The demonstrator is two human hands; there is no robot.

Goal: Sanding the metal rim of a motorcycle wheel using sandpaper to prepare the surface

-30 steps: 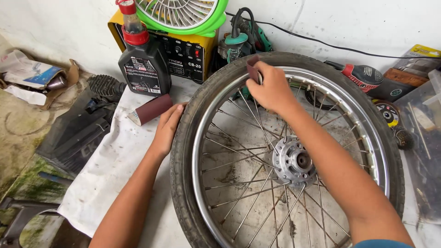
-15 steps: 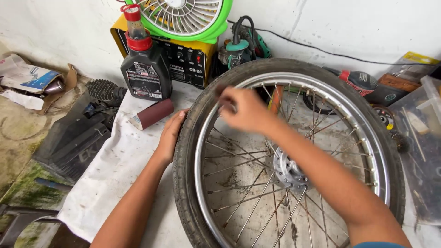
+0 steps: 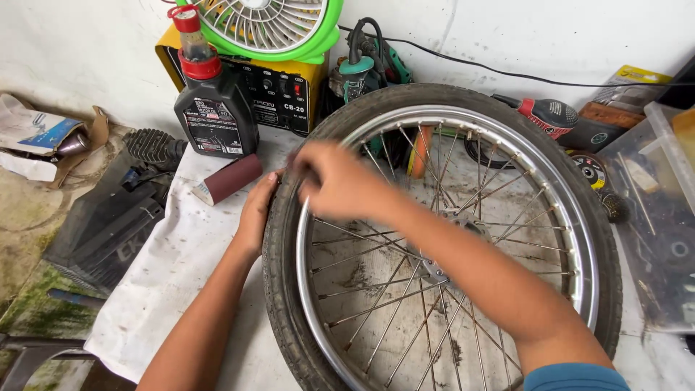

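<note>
Spoked wheel (image 3: 441,239) lies flat beneath both hands. Left hand (image 3: 255,211) rests open-palmed against its tyre (image 3: 279,289); right hand (image 3: 334,181) is blurred over the rim (image 3: 579,239), grip cannot be told.

A white plastered wall (image 3: 550,36), scuffed and stained, runs across the back from ten to two o'clock, with a black cable (image 3: 507,72) trailing along it. A grimy white cloth (image 3: 166,282) covers the work surface. At nine o'clock lies a bare, mossy floor (image 3: 29,232), lit by soft, even daylight.
</note>
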